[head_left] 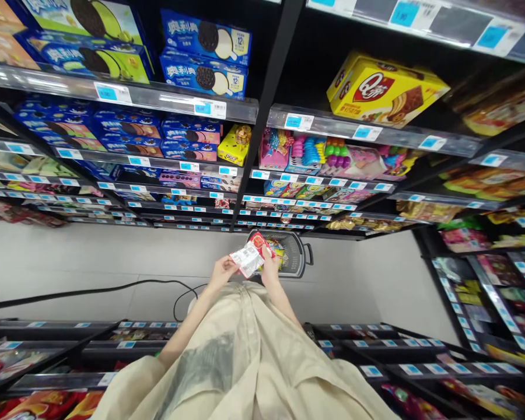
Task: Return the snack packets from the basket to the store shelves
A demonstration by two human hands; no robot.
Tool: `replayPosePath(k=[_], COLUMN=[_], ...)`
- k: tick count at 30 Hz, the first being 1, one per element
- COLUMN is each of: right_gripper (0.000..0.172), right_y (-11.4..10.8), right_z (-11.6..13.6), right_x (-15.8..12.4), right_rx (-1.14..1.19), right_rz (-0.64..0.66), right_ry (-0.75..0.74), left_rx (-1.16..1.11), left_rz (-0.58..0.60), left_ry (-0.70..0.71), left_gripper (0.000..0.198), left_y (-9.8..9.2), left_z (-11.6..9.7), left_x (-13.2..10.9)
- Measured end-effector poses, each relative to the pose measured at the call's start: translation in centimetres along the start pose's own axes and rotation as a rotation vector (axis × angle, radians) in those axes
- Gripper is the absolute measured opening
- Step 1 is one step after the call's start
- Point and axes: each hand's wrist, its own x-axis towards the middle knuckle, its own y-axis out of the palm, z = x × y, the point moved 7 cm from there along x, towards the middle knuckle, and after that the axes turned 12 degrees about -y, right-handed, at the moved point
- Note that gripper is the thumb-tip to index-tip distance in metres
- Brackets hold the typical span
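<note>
In front of my body, I hold snack packets between both hands. My left hand (224, 272) pinches the left corner of a silver-and-white packet (247, 259) with a printed label facing up. My right hand (270, 266) grips its right side together with a red packet (258, 240), which lies partly behind the silver one. Whether these are two separate packets or one folded open I cannot tell. Below my right hand, a grey shopping basket (298, 269) sits on the floor, with some yellow packets (276, 249) inside, partly hidden.
Ahead stand shelves with blue cookie boxes (205, 55), a yellow biscuit box (387, 88) and colourful toy-like sweets (308, 153). More shelving (476, 291) stands at the right and behind me. A black cable (114, 288) crosses the grey floor (91, 251) on the left.
</note>
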Motion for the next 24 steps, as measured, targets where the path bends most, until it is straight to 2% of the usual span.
replayPosePath(k=[7,13,17,20,22,24], right_gripper=[0.047,0.047,0.046,0.045,0.043,0.043], right_y=[-0.9,0.0,1.4,2.4,2.7,2.9], right_z=[-0.9,-1.4,-2.9,-4.0,-4.5,-4.5], right_x=[-0.9,-0.9,-1.3,-2.6,-3.6,-4.4], right_rx=[0.039,0.078,0.088,0.089,0.093,0.086], right_rz=[-0.137,-0.079,0.047,0.132,0.167,0.191], right_ry=[-0.008,0.075,0.212,0.296,0.325,0.344], left_rx=[0.071,0.179,0.283,0.598,0.807,0.925], left_rz=[0.015,-0.058,-0.149,-0.233,-0.167,-0.017], left_ry=[0.086,0.202,0.338,0.561,0.656,0.674], left_gripper=[0.043,0.032,0.074,0.075,0.07,0.066], left_y=[-0.1,-1.1,-2.0,-2.1,-1.4,-0.6], left_z=[-0.4,-0.3,-1.0,-2.9,-3.5,-3.2], left_x=[0.2,0.3,-0.2,-1.2,-1.6,-1.9])
